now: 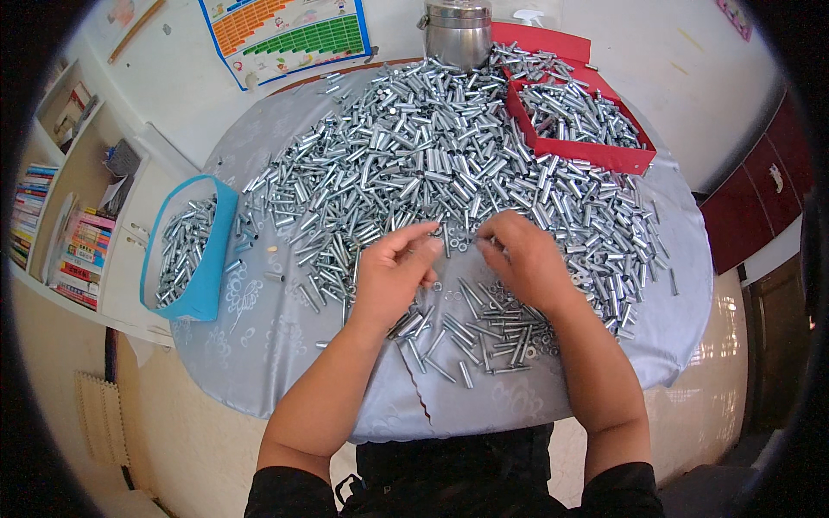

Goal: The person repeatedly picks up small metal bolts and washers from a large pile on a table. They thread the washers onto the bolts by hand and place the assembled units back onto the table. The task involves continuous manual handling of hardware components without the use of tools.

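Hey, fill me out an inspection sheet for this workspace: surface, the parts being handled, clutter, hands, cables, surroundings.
Surface: silver-gray patterned tablecloth on a rounded table; a dark jagged line, possibly a tear, near the person.
Parts: large heap of metal bolts and sleeves; washers and loose bolts nearer the person; more metal pieces in the blue basket, left, and red box, far right.
Clutter: steel pot behind the heap.
Hands: left hand and right hand apart, fingers bent, at the heap's near side; grip unclear.
Cables: nothing seen.
Surroundings: bookshelf left, colorful wall chart behind, dark red cabinet right.
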